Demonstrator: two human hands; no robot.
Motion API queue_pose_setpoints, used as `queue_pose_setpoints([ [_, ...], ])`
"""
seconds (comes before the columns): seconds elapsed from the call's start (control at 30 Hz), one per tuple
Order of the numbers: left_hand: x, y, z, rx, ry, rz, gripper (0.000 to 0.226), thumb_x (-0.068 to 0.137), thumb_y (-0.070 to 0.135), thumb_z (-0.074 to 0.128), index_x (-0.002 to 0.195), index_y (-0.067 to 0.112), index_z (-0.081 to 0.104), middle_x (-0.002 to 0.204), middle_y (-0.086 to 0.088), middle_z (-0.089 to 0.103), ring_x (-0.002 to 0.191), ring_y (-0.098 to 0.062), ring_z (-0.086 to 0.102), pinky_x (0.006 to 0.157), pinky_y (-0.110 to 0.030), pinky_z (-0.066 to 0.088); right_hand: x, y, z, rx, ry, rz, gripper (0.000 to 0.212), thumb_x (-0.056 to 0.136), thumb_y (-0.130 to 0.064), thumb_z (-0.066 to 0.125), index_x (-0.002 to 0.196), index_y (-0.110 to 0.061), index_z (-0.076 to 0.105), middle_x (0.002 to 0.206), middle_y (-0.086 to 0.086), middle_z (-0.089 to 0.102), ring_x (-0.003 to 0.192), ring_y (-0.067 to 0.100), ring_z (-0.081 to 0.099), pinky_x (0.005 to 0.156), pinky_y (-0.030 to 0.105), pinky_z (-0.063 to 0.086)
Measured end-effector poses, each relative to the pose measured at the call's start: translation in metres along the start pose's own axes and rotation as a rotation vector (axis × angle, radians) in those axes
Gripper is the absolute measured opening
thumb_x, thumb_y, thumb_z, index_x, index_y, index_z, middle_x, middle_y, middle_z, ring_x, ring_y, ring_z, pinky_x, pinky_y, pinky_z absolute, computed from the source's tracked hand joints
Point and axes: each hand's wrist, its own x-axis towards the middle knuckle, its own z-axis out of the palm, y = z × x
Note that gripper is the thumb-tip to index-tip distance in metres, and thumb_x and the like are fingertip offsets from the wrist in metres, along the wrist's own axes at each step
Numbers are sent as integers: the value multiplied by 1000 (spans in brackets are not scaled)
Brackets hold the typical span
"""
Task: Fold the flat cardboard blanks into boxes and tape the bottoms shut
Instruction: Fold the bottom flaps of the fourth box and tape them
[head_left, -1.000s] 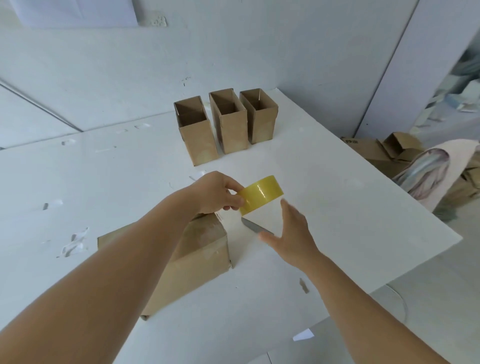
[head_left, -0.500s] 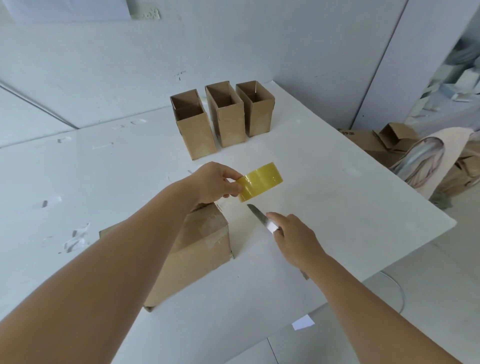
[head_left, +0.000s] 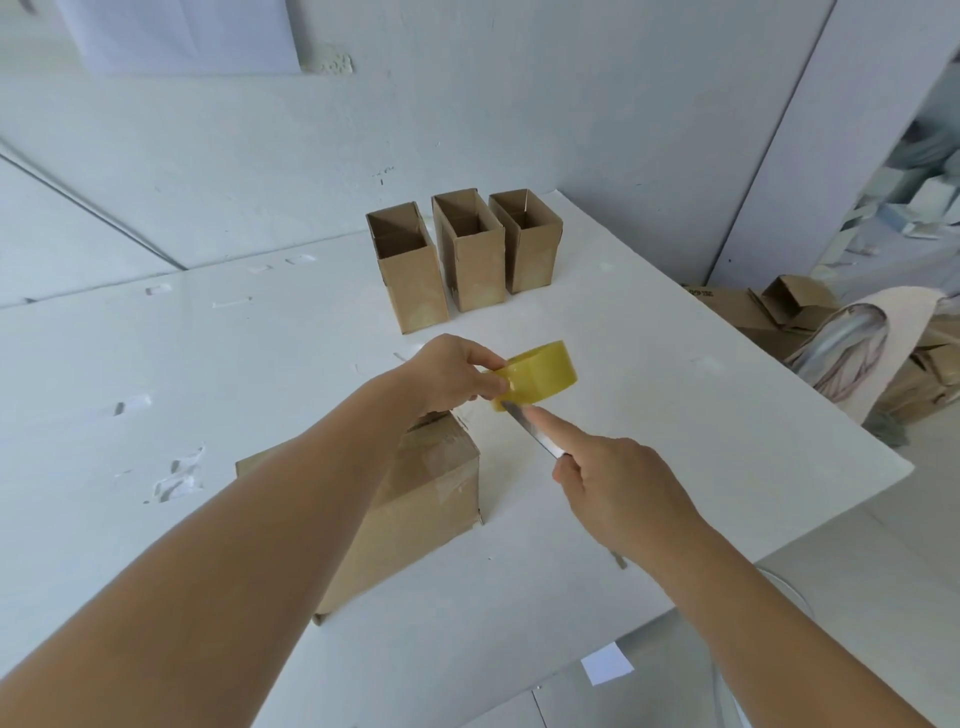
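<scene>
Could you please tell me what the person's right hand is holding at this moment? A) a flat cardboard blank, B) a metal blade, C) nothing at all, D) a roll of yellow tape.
B: the right hand grips a metal blade, index finger laid along it, its tip at the yellow tape roll that the left hand holds.
</scene>
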Motion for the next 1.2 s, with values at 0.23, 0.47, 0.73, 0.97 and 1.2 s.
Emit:
queue_pose_setpoints([
  [0.23, -3, -3, 0, -33, 10, 5, 26, 83, 21, 72, 110, 20, 70, 84, 5, 63, 76, -8, 53, 61, -18, 40, 11, -25, -2, -167, -11, 24, 71, 89, -12, 38, 144, -49, 12, 60, -7, 38, 57, 21, 42, 54, 30, 30],
  [0.47, -2, -4, -4, -203, 42, 81, 19, 83, 19, 73, 102, 21, 74, 73, 8, 67, 68, -4, 53, 61, -10, 45, 29, -9, 45, -214, -278, 131, 73, 87, -4, 37, 145, -46, 22, 96, 1, 62, 82, 25, 59, 62, 30, 42],
  [0.73, -1, -7, -6, -152, 46, 29, 23, 79, 24, 76, 103, 26, 73, 71, 11, 68, 65, -1, 55, 56, -10, 42, 32, 33, 96, -62, -357, 257, 79, 90, -5, 37, 146, -50, 5, 109, 1, 42, 91, 19, 39, 73, 30, 40],
  [0.97, 1, -4, -5, -108, 36, -5, 17, 76, 25, 79, 91, 28, 73, 69, 7, 62, 67, -6, 54, 60, -18, 41, 43, -1, 68, 682, 41, 429, 41, 85, -55, 42, 101, -26, 67, 102, -15, 67, 103, 10, 57, 78, 25, 43],
  [1.2, 0, -3, -2, -115, 46, -31, 27, 73, 23, 81, 99, 20, 74, 85, -8, 71, 76, -12, 61, 72, -23, 48, 64, -48, 45, 1251, 24, 583, 19, 79, -31, 64, 65, -19, 68, 75, -4, 72, 82, 16, 65, 76, 34, 46],
])
